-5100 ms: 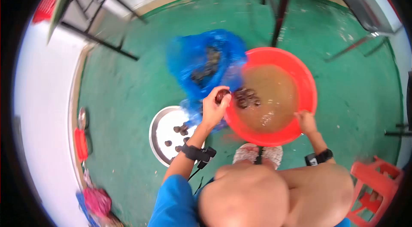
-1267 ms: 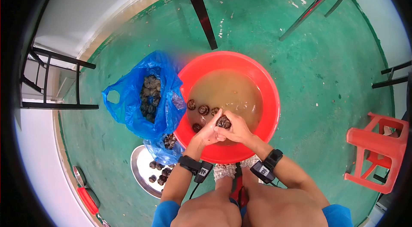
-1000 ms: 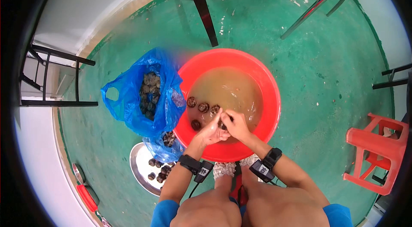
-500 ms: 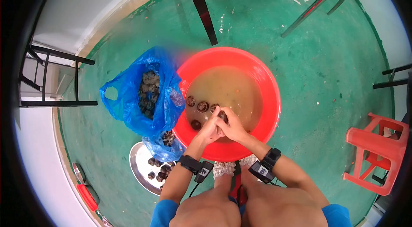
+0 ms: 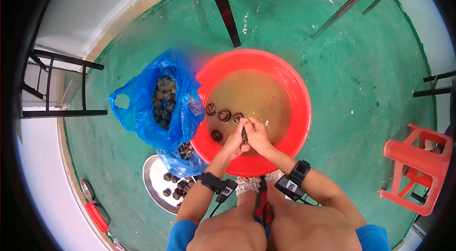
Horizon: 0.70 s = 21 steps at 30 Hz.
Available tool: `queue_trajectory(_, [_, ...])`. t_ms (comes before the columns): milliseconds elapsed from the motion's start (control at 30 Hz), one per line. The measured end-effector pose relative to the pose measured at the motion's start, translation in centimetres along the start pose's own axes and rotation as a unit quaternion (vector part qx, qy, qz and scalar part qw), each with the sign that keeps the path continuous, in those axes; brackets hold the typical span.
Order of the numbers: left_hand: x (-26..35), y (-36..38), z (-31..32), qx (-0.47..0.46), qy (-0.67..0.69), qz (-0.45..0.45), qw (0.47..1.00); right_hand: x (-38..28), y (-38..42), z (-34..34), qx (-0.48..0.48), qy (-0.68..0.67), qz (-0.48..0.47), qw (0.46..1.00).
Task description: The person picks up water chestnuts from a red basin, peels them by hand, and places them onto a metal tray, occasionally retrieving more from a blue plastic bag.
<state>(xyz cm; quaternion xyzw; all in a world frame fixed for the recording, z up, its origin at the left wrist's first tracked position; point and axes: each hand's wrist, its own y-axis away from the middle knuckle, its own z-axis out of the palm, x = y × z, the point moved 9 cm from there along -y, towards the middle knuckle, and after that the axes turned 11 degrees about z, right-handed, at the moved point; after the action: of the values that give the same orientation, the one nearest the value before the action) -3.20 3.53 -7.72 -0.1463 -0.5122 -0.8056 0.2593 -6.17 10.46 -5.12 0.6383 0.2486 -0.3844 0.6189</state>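
Note:
Over the near side of a red basin point(image 5: 299, 85) of cloudy water, both my hands are closed round one dark, roundish, shell-like thing point(image 5: 244, 134), which is mostly hidden. My left hand point(image 5: 233, 143) presses against it from the left, fingers pointing forward. My right hand point(image 5: 258, 136) wraps it from the other side. Several similar dark, round shells with pale markings point(image 5: 224, 116) lie in the water at the basin's left, close to my fingertips.
Left of the basin, a blue plastic bag point(image 5: 137, 116) holds many greyish round pieces. A smaller blue bag point(image 5: 173, 163) overlaps a metal tray point(image 5: 154, 184) with several dark shells. A red stool point(image 5: 413, 156) stands right, a dark table leg point(image 5: 222, 9) beyond the basin.
Both hands have shifted slightly and turned around the held shell, which now shows as a narrower strip between them. One shell in the water beside my fingertips is more visible.

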Motion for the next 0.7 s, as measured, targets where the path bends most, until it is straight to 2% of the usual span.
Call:
queue_trajectory(133, [-0.2,0.1,0.0,-0.010,0.008,-0.003,1.000,1.1,-0.3,0.2,-0.022,-0.084,0.041,0.995])
queue_trajectory(233, [-0.6,0.1,0.1,-0.017,0.015,-0.019,1.000,2.2,-0.7,0.0,-0.001,-0.105,0.040,0.994])
queue_trajectory(267, [-0.7,0.2,0.1,-0.028,-0.005,-0.019,0.999,2.9,-1.2,0.0,-0.014,-0.071,0.041,0.997])
queue_trajectory(333, [-0.5,0.5,0.8,-0.053,0.000,-0.017,0.998,3.4,-1.3,0.2,-0.073,-0.069,0.133,0.986])
queue_trajectory(400, [-0.8,0.6,1.6,-0.089,0.062,-0.042,0.993,4.8,-2.8,0.2,-0.105,-0.047,0.165,0.980])
queue_trajectory(433, [-1.2,0.2,1.7,-0.135,0.103,-0.055,0.984,4.6,-2.8,0.0,-0.125,0.007,0.212,0.969])
queue_trajectory(467, [-1.8,-0.3,1.1,-0.135,0.103,-0.057,0.984,3.5,-4.2,-1.5,-0.082,0.226,0.108,0.965])
queue_trajectory(500, [-2.5,-0.7,-0.4,-0.056,0.096,-0.072,0.991,2.2,-5.3,-2.4,-0.034,0.432,-0.002,0.901])
queue_trajectory(533, [-3.2,-0.9,-2.2,0.025,0.088,-0.086,0.992,2.1,-5.8,-4.3,0.007,0.521,0.066,0.851])
queue_trajectory(567, [-3.8,-1.5,-3.4,0.006,0.132,-0.092,0.987,2.1,-6.6,-6.1,0.027,0.588,0.102,0.802])
queue_trajectory(600, [-3.6,-1.9,-4.0,0.011,0.131,-0.085,0.988,2.7,-7.7,-7.7,0.045,0.585,0.059,0.807])
queue_trajectory(633, [-3.9,-1.9,-5.2,0.070,0.144,-0.087,0.983,3.7,-8.6,-8.4,0.063,0.581,0.020,0.811])
queue_trajectory(667, [-4.3,-1.9,-6.1,0.125,0.157,-0.091,0.976,3.4,-8.8,-8.2,0.061,0.580,0.018,0.812])
queue_trajectory(700, [-4.6,-2.2,-6.3,0.127,0.157,-0.092,0.975,3.9,-8.7,-8.5,0.026,0.565,0.083,0.820])
